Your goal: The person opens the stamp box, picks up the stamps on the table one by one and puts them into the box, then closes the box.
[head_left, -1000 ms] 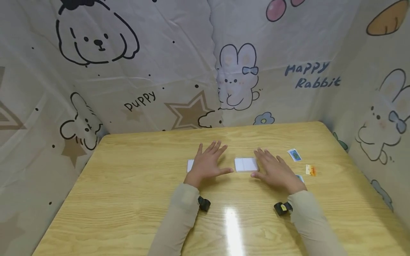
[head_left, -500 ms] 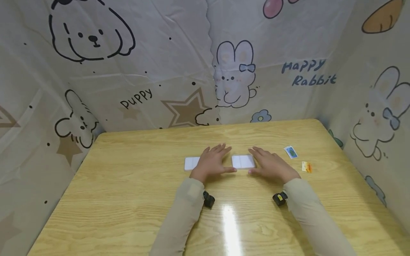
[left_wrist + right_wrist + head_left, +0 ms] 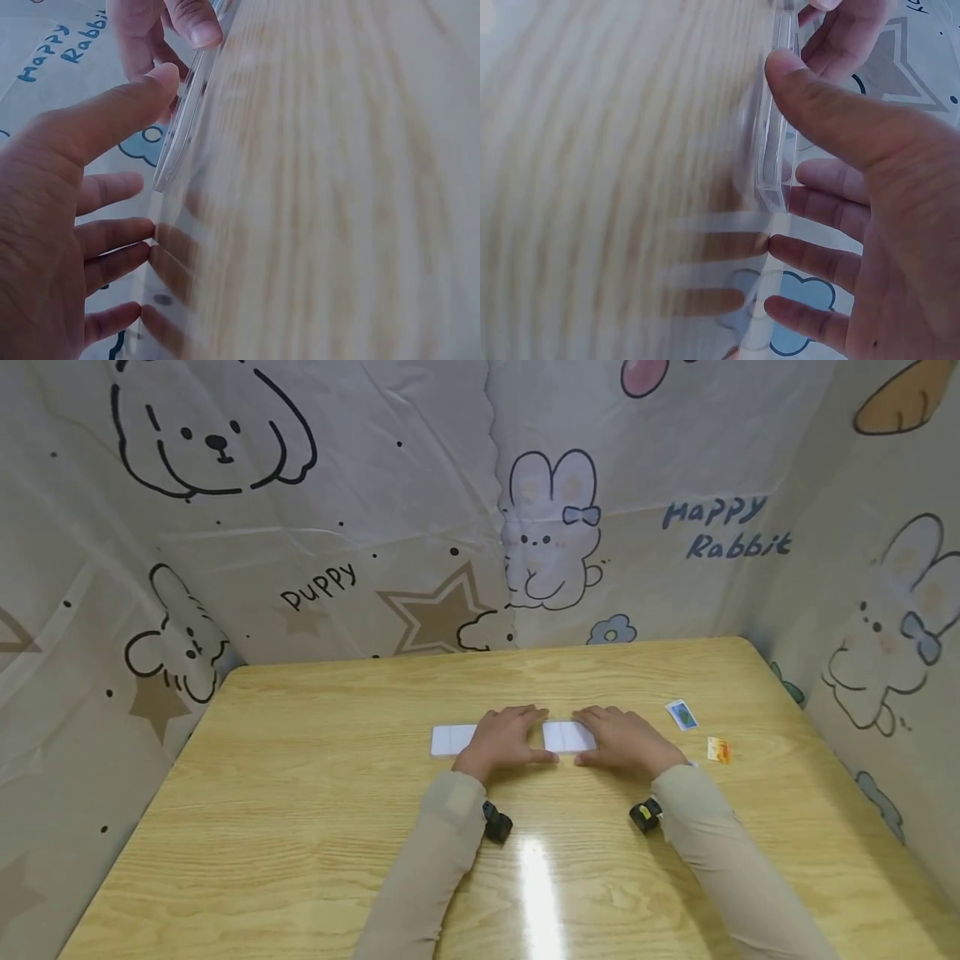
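Between the two hands a flat clear plastic case (image 3: 564,737), white inside with a faint dividing line, lies on the wooden table. My left hand (image 3: 504,740) reaches around its left end, thumb on the near side and fingers on the far side. At the right end my right hand (image 3: 628,740) holds the case the same way; in the right wrist view its thumb presses the near edge of the case (image 3: 774,142), and fingers stand behind it. A second white case (image 3: 452,740) lies to the left, partly hidden by my left hand.
A blue picture card (image 3: 682,715) and an orange one (image 3: 718,750) lie to the right. A sliver of another card (image 3: 692,764) shows by the right sleeve. A printed curtain (image 3: 420,510) hangs around the table (image 3: 300,827) at the back and sides.
Both hands have moved inward toward each other and closed around the ends of the middle case. More of the left case now shows. The head view has shifted slightly.
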The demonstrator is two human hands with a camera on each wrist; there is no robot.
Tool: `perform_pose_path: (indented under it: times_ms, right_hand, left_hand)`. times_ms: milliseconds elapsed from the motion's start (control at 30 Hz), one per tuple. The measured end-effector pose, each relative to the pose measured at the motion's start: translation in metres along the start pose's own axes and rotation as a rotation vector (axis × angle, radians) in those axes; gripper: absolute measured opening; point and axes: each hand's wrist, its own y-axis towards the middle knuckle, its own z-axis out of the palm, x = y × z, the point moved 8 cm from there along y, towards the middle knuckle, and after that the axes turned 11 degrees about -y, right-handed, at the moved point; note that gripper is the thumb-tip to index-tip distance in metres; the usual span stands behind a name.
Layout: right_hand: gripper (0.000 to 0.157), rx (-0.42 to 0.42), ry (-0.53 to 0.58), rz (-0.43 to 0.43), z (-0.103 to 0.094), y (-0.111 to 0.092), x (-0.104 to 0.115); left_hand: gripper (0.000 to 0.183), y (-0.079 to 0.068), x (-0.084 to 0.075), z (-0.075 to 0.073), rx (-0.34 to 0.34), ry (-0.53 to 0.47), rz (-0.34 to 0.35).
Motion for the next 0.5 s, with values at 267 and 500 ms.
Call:
perform_pose_path:
  times_ms: [267,500]
  right_hand:
    - [0.074,0.009,-0.033,0.014,-0.0020,0.0054,-0.0018]
    - [0.071,0.016,0.003,0.000,-0.0002,0.0091,-0.0009]
  left_hand:
    - [0.081,0.0020,-0.0009,-0.0018,-0.016,0.033,-0.012]
    - [0.074,0.0024,0.0007,0.0000,-0.032,0.010,-0.030]
